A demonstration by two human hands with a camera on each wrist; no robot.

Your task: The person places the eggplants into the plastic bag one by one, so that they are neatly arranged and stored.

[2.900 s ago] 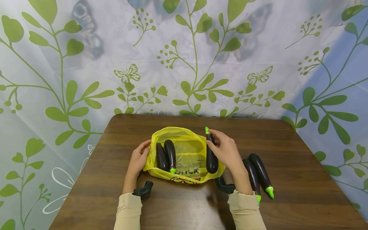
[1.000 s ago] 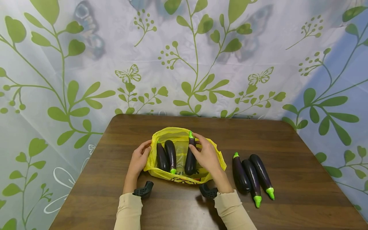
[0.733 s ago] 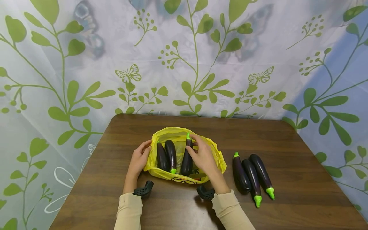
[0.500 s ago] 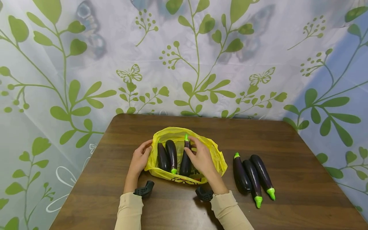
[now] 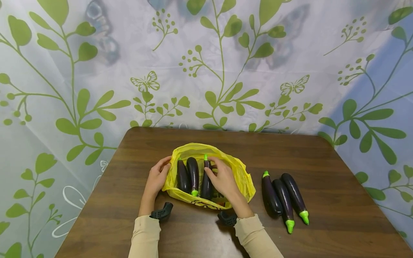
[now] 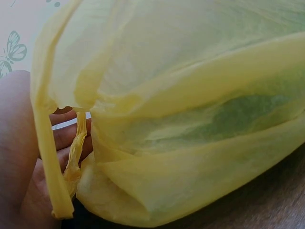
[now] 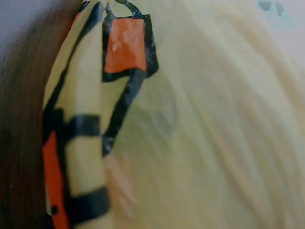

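Observation:
A yellow plastic bag lies on the table with its mouth held wide. My left hand grips the bag's left edge; in the left wrist view, fingers show behind a bag handle strap. Inside, my right hand pinches an eggplant near its green stem end. Two other eggplants lie side by side at the bag's left, a left one and one with its stem toward me. In the right wrist view the printed bag wall hides the right hand.
To the right of the bag, three eggplants lie close together on the brown table: a left one, a middle one and a right one. A patterned cloth backdrop hangs behind the table.
My right hand has carried its eggplant leftward from the bag's right rim and lowered it inside, beside the other two. My left hand has stayed on the bag's edge.

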